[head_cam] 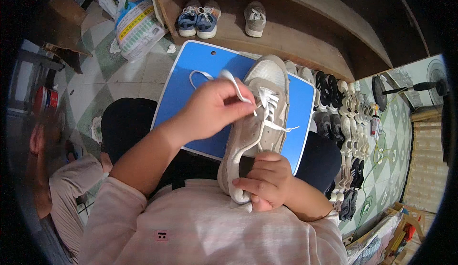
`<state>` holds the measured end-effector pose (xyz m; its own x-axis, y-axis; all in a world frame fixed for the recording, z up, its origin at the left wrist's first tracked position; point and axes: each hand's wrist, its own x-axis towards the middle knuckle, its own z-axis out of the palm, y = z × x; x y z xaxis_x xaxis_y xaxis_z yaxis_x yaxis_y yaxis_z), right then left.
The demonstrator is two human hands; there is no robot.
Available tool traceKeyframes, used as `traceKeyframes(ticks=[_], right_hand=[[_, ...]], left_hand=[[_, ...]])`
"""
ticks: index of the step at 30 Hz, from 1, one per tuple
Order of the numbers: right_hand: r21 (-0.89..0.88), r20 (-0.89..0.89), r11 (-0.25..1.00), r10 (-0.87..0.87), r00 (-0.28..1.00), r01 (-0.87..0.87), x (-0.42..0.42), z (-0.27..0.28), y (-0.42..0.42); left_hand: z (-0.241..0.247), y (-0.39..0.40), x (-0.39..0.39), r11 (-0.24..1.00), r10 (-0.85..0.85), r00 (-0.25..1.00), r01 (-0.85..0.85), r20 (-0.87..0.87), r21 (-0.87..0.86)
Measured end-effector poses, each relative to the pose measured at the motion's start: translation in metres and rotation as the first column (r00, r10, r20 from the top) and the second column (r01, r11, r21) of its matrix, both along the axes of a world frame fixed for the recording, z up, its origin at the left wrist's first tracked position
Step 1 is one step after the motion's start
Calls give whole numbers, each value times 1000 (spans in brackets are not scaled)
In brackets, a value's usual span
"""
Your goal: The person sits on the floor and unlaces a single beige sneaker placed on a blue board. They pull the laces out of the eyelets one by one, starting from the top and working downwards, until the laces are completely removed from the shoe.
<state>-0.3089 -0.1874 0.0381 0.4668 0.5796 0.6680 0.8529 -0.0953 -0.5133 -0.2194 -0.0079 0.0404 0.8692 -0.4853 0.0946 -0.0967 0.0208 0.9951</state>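
Note:
A beige and grey sneaker lies lengthwise on a blue board with a white rim across the lap, its toe pointing away. My left hand pinches one end of a white shoelace at the left side of the lacing; a loop of lace trails over the board behind the hand. My right hand grips the heel and collar of the sneaker. The lace crosses the eyelets near the toe, and its other end lies loose to the right. Some lower eyelets beside the tongue show no lace.
A wooden shelf ahead holds a blue pair of sneakers and one grey shoe. Rows of shoes stand on the floor at right, near a fan. A printed sack stands at upper left. Another person's arm shows at far left.

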Motion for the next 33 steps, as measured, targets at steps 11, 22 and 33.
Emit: traceKeyframes(ticks=[11, 22, 33], right_hand=[[-34, -18, 999, -6, 1000, 6, -1, 2, -2], [72, -510, 799, -484, 711, 597, 23, 5, -34], [-325, -545, 824, -565, 620, 465, 45, 22, -24]], left_hand=[[-1, 1, -1, 998, -63, 998, 63, 30, -3], [-2, 4, -7, 885, 278, 960, -271, -37, -379], [-3, -14, -23, 997, -58, 681, 76, 730, 8]])
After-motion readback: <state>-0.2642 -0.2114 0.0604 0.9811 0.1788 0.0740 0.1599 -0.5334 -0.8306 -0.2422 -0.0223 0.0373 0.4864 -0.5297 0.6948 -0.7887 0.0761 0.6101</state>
